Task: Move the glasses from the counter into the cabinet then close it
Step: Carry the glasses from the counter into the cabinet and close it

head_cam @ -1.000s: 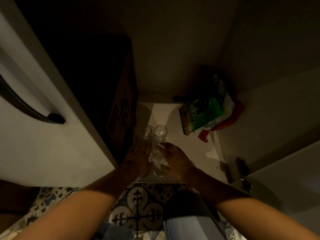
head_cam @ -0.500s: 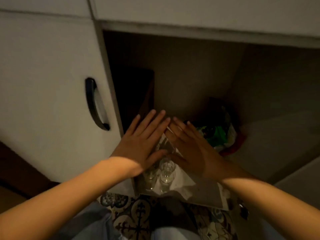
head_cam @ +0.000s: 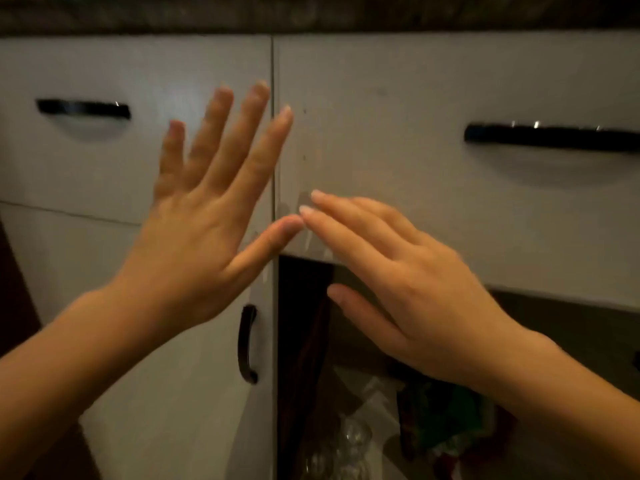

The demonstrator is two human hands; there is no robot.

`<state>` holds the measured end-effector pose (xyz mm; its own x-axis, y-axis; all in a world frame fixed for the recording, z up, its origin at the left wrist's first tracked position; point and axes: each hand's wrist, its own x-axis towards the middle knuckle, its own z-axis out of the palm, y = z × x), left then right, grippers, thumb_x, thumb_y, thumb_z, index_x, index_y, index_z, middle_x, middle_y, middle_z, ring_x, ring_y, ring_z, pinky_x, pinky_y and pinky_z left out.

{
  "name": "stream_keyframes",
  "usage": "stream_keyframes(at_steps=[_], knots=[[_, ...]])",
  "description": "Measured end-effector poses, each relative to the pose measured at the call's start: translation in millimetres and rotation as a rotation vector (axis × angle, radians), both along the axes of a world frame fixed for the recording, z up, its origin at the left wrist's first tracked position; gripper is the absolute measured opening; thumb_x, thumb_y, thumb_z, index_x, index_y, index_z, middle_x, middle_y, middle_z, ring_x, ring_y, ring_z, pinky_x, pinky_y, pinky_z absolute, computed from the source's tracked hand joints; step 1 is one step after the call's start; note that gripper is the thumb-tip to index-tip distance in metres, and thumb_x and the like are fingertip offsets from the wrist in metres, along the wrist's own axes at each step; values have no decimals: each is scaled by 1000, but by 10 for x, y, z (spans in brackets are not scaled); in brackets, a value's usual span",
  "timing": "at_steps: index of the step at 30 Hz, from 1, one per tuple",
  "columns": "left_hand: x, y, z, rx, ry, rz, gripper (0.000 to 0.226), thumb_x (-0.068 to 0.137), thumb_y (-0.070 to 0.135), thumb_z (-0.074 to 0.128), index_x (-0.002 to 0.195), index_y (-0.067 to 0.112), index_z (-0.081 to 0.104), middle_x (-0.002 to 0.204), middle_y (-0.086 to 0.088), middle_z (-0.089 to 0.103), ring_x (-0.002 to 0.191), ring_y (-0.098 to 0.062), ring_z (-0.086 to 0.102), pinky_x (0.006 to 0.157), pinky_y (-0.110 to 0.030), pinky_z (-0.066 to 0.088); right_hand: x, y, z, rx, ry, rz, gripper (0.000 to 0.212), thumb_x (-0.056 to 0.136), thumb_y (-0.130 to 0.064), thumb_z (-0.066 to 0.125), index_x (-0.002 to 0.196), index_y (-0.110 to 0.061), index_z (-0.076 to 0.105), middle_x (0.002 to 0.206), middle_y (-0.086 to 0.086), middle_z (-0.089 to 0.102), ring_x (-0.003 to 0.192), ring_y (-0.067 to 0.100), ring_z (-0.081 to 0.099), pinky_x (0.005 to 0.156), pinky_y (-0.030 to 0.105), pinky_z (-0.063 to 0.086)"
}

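Clear glasses stand on the pale shelf inside the open lower cabinet, at the bottom of the view, dim and partly cut off. My left hand is raised with its fingers spread, in front of the drawer fronts and empty. My right hand is also flat and empty, fingers extended to the left, its fingertips near my left thumb. Both hands are well above the glasses. The cabinet's own door is out of view.
A closed white cabinet door with a black vertical handle is to the left of the opening. Two white drawers with black bar handles run above. A green and red packet lies inside the cabinet at the right.
The view has tilted up from the cabinet floor to the drawer fronts. Both hands let go of the glasses, rose out of the cabinet and spread flat.
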<state>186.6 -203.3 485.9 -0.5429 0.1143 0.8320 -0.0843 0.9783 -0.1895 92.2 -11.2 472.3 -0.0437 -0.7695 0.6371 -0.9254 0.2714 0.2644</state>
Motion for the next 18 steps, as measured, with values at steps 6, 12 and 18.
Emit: stream_keyframes(at_steps=[6,12,18], knots=[[-121,-82,903,-37,146,-18,76,90,62,13,151,17,1,159,-11,-3,146,-32,-7,115,-56,-5,6,-122,951,-170,306,-331,70,94,-52,30,151,-19,8,161,7,1,148,29,-4,120,50,4],[-262,-254,1723,-37,135,-123,75,90,64,13,151,22,1,160,-3,-3,147,-26,-6,114,-58,-5,56,-199,1880,-185,339,-411,71,94,-55,24,151,-17,6,161,8,-1,147,28,-6,118,52,-2],[-438,-281,2688,42,-33,-150,78,83,68,2,148,29,-14,157,7,-21,143,-12,-24,113,-40,-20,-39,-348,2991,-74,309,-543,72,94,-59,18,151,-19,-1,161,5,-7,148,26,-10,118,50,-6]])
